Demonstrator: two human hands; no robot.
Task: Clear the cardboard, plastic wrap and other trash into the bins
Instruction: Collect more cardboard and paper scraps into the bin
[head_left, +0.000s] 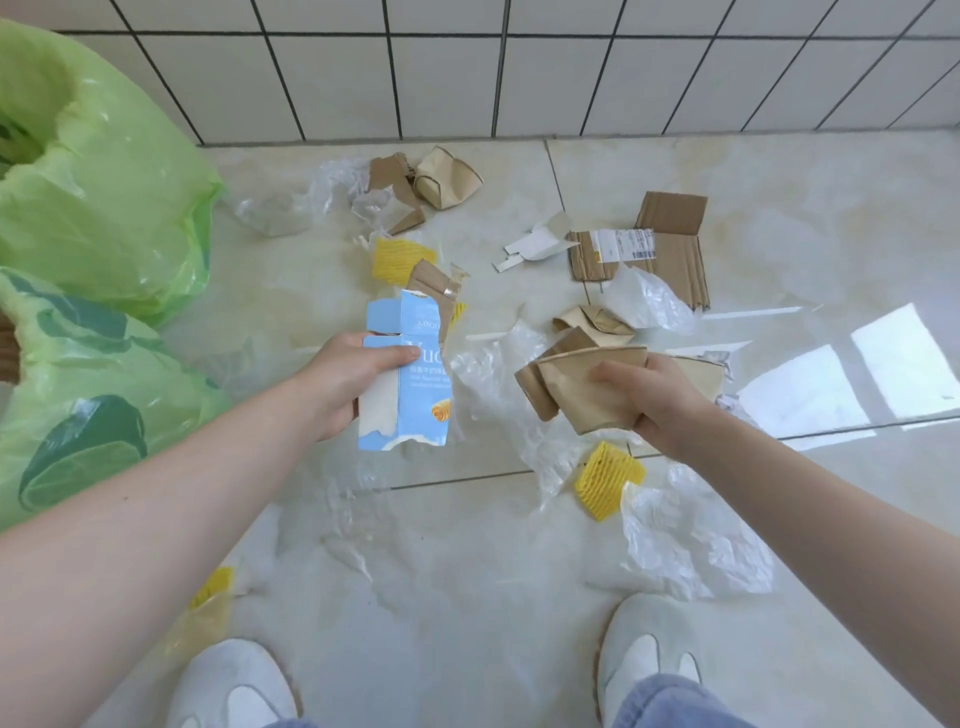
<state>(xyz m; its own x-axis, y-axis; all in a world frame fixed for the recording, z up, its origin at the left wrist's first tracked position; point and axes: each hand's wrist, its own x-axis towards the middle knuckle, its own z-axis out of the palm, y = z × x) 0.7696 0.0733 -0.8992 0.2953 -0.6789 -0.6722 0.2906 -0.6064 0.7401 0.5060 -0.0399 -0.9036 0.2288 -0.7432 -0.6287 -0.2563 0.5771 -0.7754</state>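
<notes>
Holding torn blue carton (402, 384), left hand (337, 382) clamped on its left edge; right hand (652, 397) gripping flattened paper cups (582, 387). Both probably light, stiff, crushable. Bins (93, 208) far left; slippery-looking plastic wrap (691, 540) near right on floor

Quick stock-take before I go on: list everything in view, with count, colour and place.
blue carton: 1, blue-white, in left hand
paper cups: flattened stack, tan, in right hand
bin bags: 2, green, far left
cardboard sheet: 1, brown, labelled, right rear
foam nets: at least 3, yellow, scattered
plastic wrap: several, clear, across floor
floor: pale tile
shoes: 2, white, bottom
left hand: grips carton
right hand: grips cups
</notes>
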